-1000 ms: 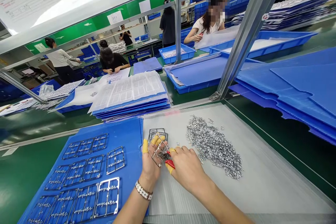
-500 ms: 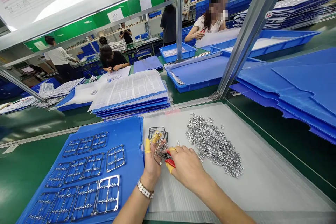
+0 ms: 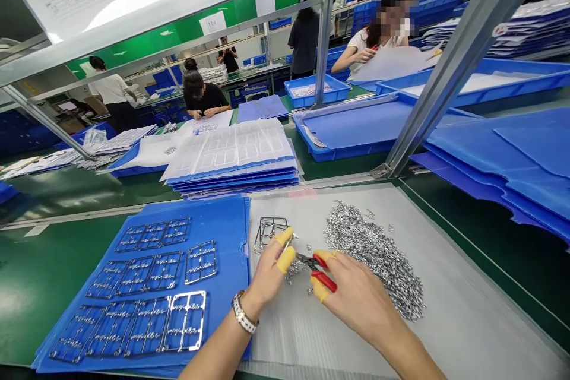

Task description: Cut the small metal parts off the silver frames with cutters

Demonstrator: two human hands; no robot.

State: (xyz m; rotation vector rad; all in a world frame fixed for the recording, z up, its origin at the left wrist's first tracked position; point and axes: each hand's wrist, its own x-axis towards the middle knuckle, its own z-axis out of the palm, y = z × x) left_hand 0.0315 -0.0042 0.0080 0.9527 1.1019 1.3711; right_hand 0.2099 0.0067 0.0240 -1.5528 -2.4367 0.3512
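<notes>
Head view: left hand (image 3: 268,276) & right hand (image 3: 356,291) close together, over near middle of green bench (image 3: 48,285).
Left grip: thumb & fingers closed, pinching a metal piece (image 3: 290,242); mostly hidden by fingers, prob. a bit of frame but can't be sure.
Right grip: closed round handles of red-handled cutters (image 3: 327,281), tips pointing left twd left fingers; can't tell if blades touch the piece.
Finger cots: yellow cots (image 3: 285,259) on fingers of both hands.
Left wrist: white & brown bracelet (image 3: 244,313).
Under cutters: a few loose small parts (image 3: 294,273) on translucent grey sheet (image 3: 285,338).
Far of left hand: dark frames (image 3: 271,227), overlapping, on same grey sheet.
Right of right hand: big heap of small parts (image 3: 374,255), silver & blk, running far-left to near-right, w/ a few strays at far end.
Left side: blue sheet (image 3: 227,309) w/ flat metal frames (image 3: 200,262) in 3 rows, script-like shapes inside; near-right one shines brightest.
Far of grey sheet: stack of blue & white sheets (image 3: 234,148); blue tray (image 3: 351,145) to its right.
Right side: layered blue plastic sheets (image 3: 525,154), just right of slanting metal post (image 3: 461,62).
Far benches: co-worker in white top (image 3: 363,40) at right holding a red tool; co-worker in blk top (image 3: 214,98) left of middle, bent over work.
</notes>
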